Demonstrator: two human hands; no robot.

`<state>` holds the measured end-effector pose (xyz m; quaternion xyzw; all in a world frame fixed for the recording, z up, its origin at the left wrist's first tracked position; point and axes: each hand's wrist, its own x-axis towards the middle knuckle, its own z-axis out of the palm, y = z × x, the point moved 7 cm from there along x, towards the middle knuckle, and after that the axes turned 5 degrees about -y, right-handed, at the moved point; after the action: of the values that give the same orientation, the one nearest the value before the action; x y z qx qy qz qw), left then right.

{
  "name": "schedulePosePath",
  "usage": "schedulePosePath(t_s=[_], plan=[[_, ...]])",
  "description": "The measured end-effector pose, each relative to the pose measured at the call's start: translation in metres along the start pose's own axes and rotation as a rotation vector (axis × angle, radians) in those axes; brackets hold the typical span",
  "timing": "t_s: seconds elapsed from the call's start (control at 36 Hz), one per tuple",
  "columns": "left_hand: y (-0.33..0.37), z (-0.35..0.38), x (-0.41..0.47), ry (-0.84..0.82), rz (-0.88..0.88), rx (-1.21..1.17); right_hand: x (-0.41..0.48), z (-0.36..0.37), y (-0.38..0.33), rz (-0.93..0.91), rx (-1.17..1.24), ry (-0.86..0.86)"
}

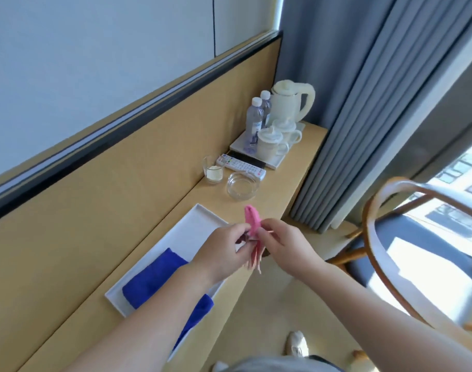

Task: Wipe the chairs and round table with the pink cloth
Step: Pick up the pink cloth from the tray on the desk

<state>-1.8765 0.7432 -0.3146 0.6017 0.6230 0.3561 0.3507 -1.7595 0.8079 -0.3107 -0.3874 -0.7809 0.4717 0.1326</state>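
- Step in hand: preparation. The pink cloth point(252, 220) is held up in mid-air, bunched and narrow, over the near edge of the wooden counter point(283, 183); no wiping has begun.
- Left hand point(221, 253): fingers curled in, pinching the cloth's middle from the left.
- Right hand point(286, 242): fingers likewise curled, pinching the same bunch from the right. The two hands almost touch, with loose cloth ends hanging below them.
- White tray point(202, 214) lies on the counter under the left forearm and holds a folded blue cloth point(154, 275) (not part of this task).
- Far along the counter: a glass ashtray point(241, 185), a remote control point(240, 166) and an electric kettle point(291, 103) with cups and bottles.
- Chair point(374, 210): curved wooden back rail and grey seat, near right, apart from both hands. The round table is not in view.
- Next move, as judged: open or fold the cloth into a flat pad, turn right, and lay it on the chair's back rail to start wiping.
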Motion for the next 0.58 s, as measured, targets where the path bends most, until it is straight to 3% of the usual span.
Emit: schedulePosePath(t_s=[0.14,0.42,0.58], plan=[[0.024,0.032,0.013,-0.111,0.107,0.006,-0.026,-0.029,0.015,0.045,-0.019,0.082],[0.071,0.112,0.041,-0.133,0.194,0.035,-0.091,-0.091,0.069,0.177,-0.018,0.156],[0.113,0.191,0.054,-0.17,0.23,0.093,-0.147,-0.15,0.111,0.141,0.008,0.291]])
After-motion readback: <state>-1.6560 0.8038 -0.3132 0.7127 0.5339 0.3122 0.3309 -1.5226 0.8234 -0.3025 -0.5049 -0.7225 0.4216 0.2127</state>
